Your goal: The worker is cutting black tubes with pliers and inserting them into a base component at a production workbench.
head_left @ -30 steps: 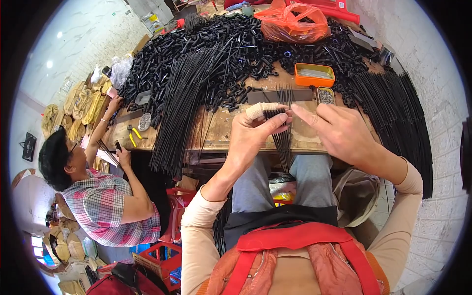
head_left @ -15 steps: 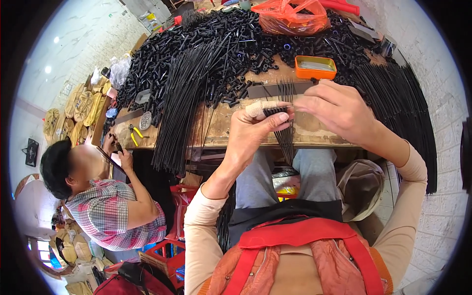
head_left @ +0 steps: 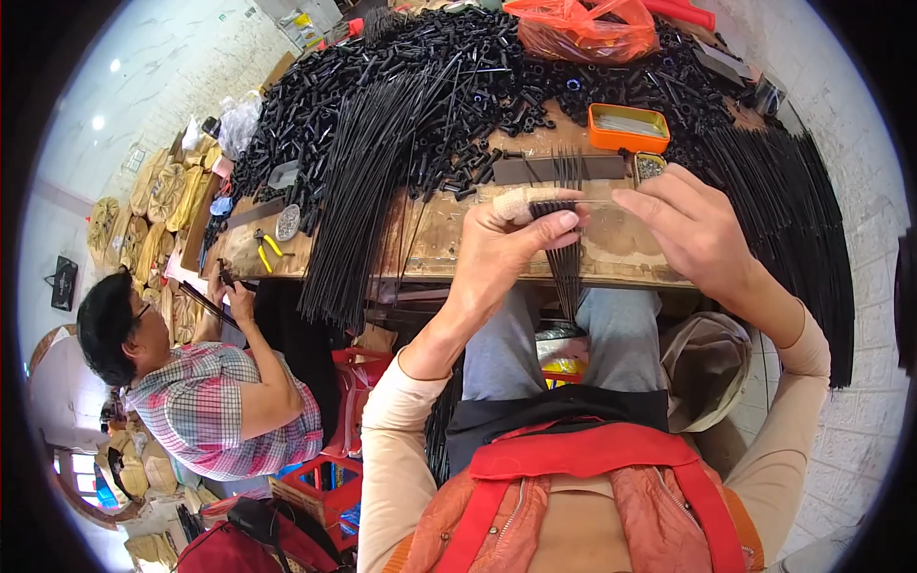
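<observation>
My left hand (head_left: 497, 253) grips a small bundle of thin black rods (head_left: 565, 267), thumb and bandaged forefinger closed around a row of their black joints. The rods stick up past the fingers and hang down below the table edge. Just to the right, my right hand (head_left: 695, 218) pinches a thin wire (head_left: 602, 201) between thumb and forefinger, and the wire runs across to the joints at the left fingertips. A flat grey bar (head_left: 611, 167) lies on the wooden table (head_left: 430, 250) beyond my hands. Near my right fingers is a small tin of tiny metal parts (head_left: 650, 167).
An orange box (head_left: 629, 126) holds thin wires. Loose black tubular parts (head_left: 430, 57) heap the back. Long black rods lie in a left bundle (head_left: 358, 201) and a right bundle (head_left: 793, 220). Yellow-handled pliers (head_left: 264, 253) lie near a co-worker (head_left: 224, 401) at left.
My right hand has drawn away to the right of my left hand, and the wire now shows stretched between them. The small tin has come into sight. My left hand keeps its grip.
</observation>
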Tool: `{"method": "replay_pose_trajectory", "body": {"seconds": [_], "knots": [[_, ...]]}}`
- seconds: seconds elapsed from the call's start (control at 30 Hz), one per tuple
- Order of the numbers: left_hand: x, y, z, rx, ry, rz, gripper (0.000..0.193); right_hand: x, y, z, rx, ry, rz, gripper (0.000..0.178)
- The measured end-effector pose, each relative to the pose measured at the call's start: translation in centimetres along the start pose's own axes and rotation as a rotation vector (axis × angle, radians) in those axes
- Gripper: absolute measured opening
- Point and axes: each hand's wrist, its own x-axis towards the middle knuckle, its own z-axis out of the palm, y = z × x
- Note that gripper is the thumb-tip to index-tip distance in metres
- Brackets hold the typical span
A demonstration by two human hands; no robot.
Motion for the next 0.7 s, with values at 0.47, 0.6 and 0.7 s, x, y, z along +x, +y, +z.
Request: {"method": "replay_pose_trajectory", "body": {"seconds": [0.47, 0.6, 0.7], "knots": [[0.0, 0.2, 0.0, -0.035, -0.006, -0.032, 0.026, 0.6, -0.1, 0.1, 0.008, 0.024, -0.078, 0.038], [0.1, -0.5, -0.4, -0.024, -0.022, -0.035, 0.026, 1.4, -0.3, 0.3, 0.034, 0.092, -0.106, 0.037], [0.3, -1.6, -0.9, 1.081, -0.164, -0.145, 0.056, 0.6, 2.1, 0.9, 0.091, 0.103, 0.14, 0.033]]}}
